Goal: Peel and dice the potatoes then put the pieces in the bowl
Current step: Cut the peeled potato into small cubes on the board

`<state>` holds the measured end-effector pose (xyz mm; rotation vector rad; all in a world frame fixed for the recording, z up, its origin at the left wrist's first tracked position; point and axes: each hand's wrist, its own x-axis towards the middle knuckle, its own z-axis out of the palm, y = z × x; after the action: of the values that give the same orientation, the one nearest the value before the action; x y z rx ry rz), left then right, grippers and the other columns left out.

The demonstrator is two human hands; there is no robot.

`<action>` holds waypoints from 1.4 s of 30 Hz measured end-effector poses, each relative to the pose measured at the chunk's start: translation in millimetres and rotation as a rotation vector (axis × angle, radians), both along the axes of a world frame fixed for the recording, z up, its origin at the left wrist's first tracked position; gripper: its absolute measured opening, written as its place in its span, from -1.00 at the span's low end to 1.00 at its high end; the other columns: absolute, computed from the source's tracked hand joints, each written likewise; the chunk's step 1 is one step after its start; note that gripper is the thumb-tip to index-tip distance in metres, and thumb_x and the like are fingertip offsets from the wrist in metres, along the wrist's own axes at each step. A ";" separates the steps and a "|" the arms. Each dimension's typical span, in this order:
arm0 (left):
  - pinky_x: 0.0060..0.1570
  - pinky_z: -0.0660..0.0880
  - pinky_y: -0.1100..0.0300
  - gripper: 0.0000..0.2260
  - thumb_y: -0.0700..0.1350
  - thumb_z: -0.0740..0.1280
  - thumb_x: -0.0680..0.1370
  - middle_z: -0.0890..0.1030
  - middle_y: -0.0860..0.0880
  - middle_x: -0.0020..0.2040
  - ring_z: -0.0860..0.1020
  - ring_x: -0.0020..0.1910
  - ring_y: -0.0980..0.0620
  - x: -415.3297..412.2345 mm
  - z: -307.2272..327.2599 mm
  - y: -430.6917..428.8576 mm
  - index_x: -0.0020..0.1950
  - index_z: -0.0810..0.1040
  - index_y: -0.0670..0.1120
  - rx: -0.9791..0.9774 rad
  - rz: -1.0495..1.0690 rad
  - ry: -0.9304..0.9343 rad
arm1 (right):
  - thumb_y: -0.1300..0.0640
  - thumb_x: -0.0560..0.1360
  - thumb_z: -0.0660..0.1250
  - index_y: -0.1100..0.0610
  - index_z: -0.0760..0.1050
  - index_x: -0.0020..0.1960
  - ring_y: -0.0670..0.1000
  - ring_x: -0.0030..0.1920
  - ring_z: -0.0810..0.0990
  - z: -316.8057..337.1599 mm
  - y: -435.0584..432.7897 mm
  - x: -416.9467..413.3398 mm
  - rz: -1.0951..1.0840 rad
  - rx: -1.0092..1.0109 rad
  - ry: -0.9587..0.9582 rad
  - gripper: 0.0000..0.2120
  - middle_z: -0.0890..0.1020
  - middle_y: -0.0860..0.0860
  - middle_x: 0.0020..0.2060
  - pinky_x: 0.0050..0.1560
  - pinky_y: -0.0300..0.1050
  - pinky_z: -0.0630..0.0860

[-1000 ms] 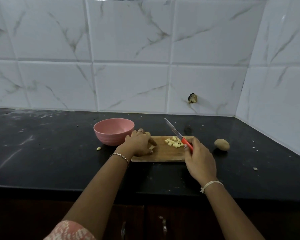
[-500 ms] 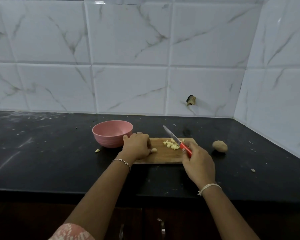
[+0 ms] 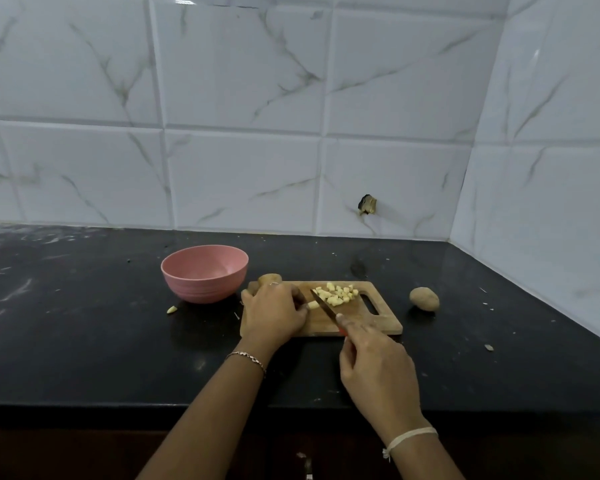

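The right hand (image 3: 378, 372), fingers wrapped round the knife (image 3: 323, 306), has lowered its blade from the diced pile (image 3: 338, 294) onto the potato piece (image 3: 313, 304) that the left hand (image 3: 274, 311) pinches with curled fingers on the board (image 3: 378, 323), so dicing continues.

A thin shiny bracelet (image 3: 246, 356) is on the left wrist, a small ring (image 3: 273, 283) on a left finger, a white string (image 3: 409, 437) on the right wrist.
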<state>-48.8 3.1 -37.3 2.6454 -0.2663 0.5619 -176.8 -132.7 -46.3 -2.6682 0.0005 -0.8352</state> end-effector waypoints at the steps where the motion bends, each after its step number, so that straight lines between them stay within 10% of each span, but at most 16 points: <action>1: 0.09 0.23 0.03 -0.84 0.13 0.33 0.49 0.57 0.14 0.00 0.48 0.09 0.01 -0.7 0.6 -0.3 -0.01 0.65 0.15 -0.009 0.002 0.002 | 0.03 0.62 0.19 -0.14 0.34 0.45 -0.18 0.00 0.55 -0.9 -0.4 -1.7 -0.006 0.010 -0.007 -0.59 0.58 -0.18 0.11 -0.08 -0.38 0.37; 21: 0.15 0.24 -0.01 -0.84 0.14 0.34 0.53 0.60 0.14 0.03 0.48 0.08 0.04 -7.2 5.3 0.3 0.03 0.64 0.15 -0.045 0.000 0.045 | 0.17 0.61 0.19 -0.06 0.21 0.51 -0.04 0.23 0.50 6.8 5.3 9.0 0.006 -0.136 0.164 -0.50 0.49 -0.08 0.27 0.14 -0.13 0.47; 42: -0.03 0.09 0.04 -0.87 0.10 0.34 0.46 0.59 0.10 -0.07 0.47 0.12 0.00 -4.9 -3.2 5.3 -0.11 0.61 0.09 -0.034 0.063 -0.047 | 0.08 0.65 0.12 -0.15 0.24 0.50 -0.14 -0.02 0.53 0.4 6.5 2.1 -0.008 -0.067 0.070 -0.57 0.52 -0.16 0.10 -0.07 -0.25 0.48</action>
<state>-53.7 8.4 -40.5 2.6177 -0.1868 0.6438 -174.7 -126.3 -45.8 -2.7608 0.0000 -0.7562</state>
